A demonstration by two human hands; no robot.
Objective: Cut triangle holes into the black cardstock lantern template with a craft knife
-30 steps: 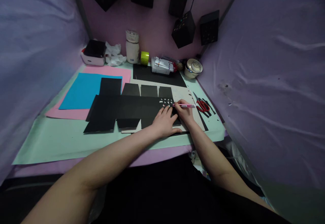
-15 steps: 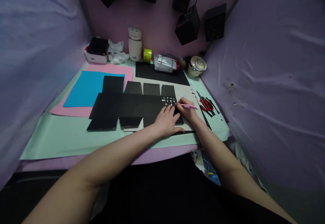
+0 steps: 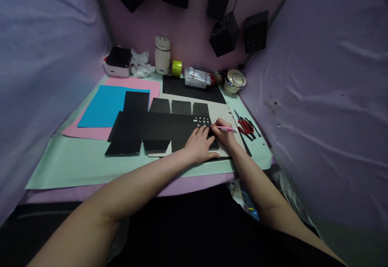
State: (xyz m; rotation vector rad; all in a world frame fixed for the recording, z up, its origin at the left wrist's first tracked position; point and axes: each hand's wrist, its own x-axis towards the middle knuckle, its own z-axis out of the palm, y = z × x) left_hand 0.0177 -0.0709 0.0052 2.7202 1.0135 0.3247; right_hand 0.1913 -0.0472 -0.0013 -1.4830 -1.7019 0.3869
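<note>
A black card cut-out [image 3: 157,123] with flaps along its edges lies flat on a pale board [image 3: 218,112]. Near its right end is a group of small cut-out shapes [image 3: 201,120], with pale board showing through. My left hand [image 3: 198,146] rests spread on the card just below these holes, pressing it down. In my right hand [image 3: 224,131] is a slim pink craft knife [image 3: 226,129], pinched between the fingers. Its tip meets the card beside my left fingertips and is too small to make out.
Red-handled scissors [image 3: 245,127] lie among black scraps [image 3: 255,127] on the right. Blue sheet [image 3: 100,107] and pink sheet [image 3: 72,131] are at left. A white bottle [image 3: 163,57], yellow tape roll [image 3: 176,68] and lidded bowl [image 3: 235,82] stand behind. Black boxes [image 3: 224,34] hang above.
The right hand and the craft knife have shifted very slightly on the card. My left hand stays in place; the whole view has tilted a little.
</note>
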